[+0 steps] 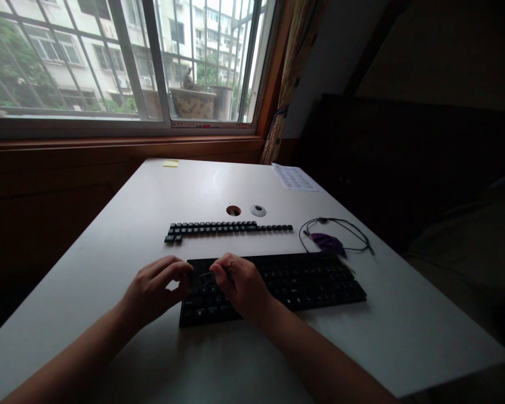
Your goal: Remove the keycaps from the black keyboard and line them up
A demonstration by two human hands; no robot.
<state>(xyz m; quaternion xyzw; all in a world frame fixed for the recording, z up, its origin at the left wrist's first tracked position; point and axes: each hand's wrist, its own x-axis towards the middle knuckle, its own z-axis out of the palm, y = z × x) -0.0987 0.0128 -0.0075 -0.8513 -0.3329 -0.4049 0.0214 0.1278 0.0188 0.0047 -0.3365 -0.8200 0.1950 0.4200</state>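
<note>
A black keyboard point(307, 280) lies slantwise on the white table, with its upper left keys taken off. Over its left end, my right hand point(239, 283) is closed on a thin wire keycap puller point(205, 276), whose wire loops point left. Facing it, my left hand point(162, 283) is pinched, thumb against fingertips, around what looks like a small dark keycap point(192, 274); it is mostly hidden and dim. Behind the keyboard, several removed black keycaps point(212, 227) stand in neat rows, with two more at the left end of a front row.
A coiled black cable point(357, 227) with a purple tie point(328, 243) lies right of the keycap rows. Farther back are a cable hole point(233, 211), its round grey cover point(258, 210), a printed sheet point(297, 178) and a yellow sticky note point(170, 163). A barred window is beyond the table point(88, 241).
</note>
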